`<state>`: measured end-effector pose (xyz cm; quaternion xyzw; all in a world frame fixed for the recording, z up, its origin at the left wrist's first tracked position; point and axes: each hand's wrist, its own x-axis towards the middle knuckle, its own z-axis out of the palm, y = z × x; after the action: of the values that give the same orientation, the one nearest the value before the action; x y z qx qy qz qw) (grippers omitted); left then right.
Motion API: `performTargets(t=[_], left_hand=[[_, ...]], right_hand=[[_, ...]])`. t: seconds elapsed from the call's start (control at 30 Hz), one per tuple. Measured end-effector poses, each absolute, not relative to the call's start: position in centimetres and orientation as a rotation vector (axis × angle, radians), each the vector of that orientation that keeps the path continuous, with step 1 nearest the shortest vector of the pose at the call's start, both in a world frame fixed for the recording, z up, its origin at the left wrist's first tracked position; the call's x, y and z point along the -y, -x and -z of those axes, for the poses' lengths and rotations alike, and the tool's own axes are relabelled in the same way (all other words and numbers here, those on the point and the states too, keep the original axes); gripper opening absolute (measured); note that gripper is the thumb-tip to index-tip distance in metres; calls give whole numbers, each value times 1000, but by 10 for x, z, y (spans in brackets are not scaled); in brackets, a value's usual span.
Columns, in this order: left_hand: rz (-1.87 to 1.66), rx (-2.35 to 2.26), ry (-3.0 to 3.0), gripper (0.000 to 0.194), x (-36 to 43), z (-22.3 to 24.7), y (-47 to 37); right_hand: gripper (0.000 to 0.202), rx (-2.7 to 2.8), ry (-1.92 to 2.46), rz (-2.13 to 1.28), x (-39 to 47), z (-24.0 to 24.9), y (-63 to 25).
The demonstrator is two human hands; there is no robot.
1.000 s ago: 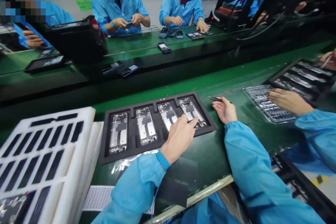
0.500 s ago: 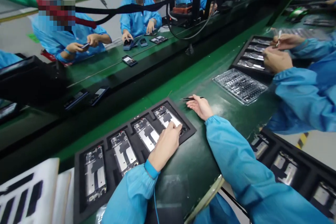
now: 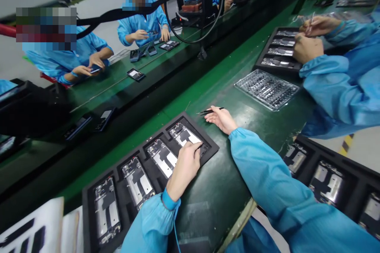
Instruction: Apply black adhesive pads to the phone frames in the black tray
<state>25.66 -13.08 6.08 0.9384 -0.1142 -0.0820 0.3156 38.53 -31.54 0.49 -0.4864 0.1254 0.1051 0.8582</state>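
Observation:
A black foam tray (image 3: pixel 212 145) on the green bench holds several open phone bodies, each with silver plates and dark strips. My left hand (image 3: pixel 185 166) reaches over the tray, its fingers bent and drawn together at the lower end of the far-right phone body (image 3: pixel 181 133). What the fingertips hold, if anything, is hidden. Just beyond the tray's right corner, my right hand (image 3: pixel 222 120) is closed on black tweezers (image 3: pixel 207 111). Their tips point left, above the bench and apart from the phone bodies.
A clear plastic tray of small parts (image 3: pixel 267 89) lies to the right. Behind it a co-worker's hands (image 3: pixel 308 45) work over another black tray (image 3: pixel 261 61). White foam sheets (image 3: pixel 56 221) stand at lower left, and another phone tray (image 3: pixel 347 166) sits at lower right.
The view has shifted slightly. My left fingers have changed their bend a little over the same phone body. My right hand still holds the tweezers beside the tray.

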Motion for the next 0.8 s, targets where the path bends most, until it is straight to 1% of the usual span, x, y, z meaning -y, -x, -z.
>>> performTargets(t=[0.13,0.33,0.6,0.8], left_hand=[[240,302,-2490,36,130,-59,-258],[315,374,-2567,36,131,-56,-264],[362,622,-2753,37,130,-59,-268],[334,810,-2870,31,125,-56,-272]], right_hand=[[30,-269,1028,-231,315,-8,-385],[28,-256,1035,-249,315,-9,-384],[26,-283,1063,-254,316,-11,-383],[29,-339,1060,-274,315,-16,-378]])
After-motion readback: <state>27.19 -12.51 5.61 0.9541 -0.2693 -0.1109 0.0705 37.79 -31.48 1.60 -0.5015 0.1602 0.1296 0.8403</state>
